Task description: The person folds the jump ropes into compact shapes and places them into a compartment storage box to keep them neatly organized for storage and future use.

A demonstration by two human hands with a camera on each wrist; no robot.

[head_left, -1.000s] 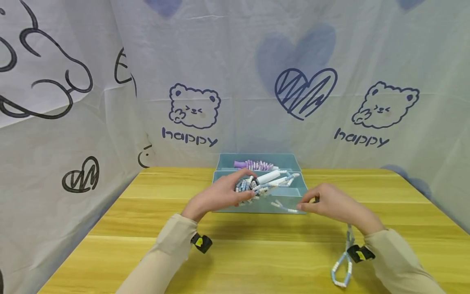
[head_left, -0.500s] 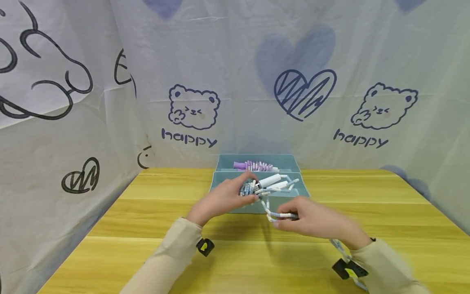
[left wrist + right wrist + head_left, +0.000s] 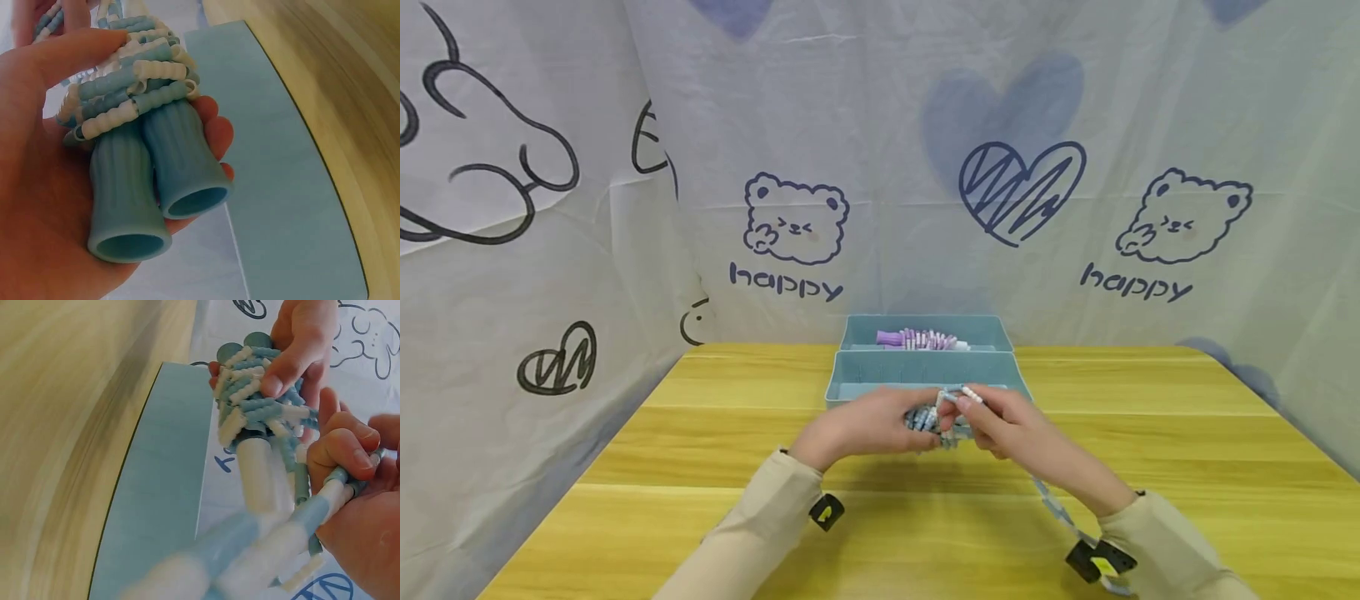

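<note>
My left hand (image 3: 868, 423) holds a blue-and-white beaded jump rope (image 3: 922, 419) over the front of the light blue box (image 3: 853, 390). In the left wrist view two blue flared handle ends (image 3: 128, 206) lie side by side in the palm, with beaded rope wound round the handles above them. A white handle shaft (image 3: 259, 472) sticks out of the bundle in the right wrist view. My right hand (image 3: 1030, 433) is close beside the bundle, its curled fingers gripping a doubled stretch of the beaded rope (image 3: 309, 515). A loose length of rope (image 3: 1052, 502) hangs beneath the right forearm.
A purple-and-white beaded jump rope (image 3: 922, 339) lies in the rear compartment of the box. The box stands on a wood-grain table (image 3: 760, 375) near its far edge. A printed cloth (image 3: 895, 250) hangs behind it.
The right hand has moved left and up to the bundle with its stretch of rope. The left hand has turned and come slightly lower and nearer, so the white handles no longer show in the head view.
</note>
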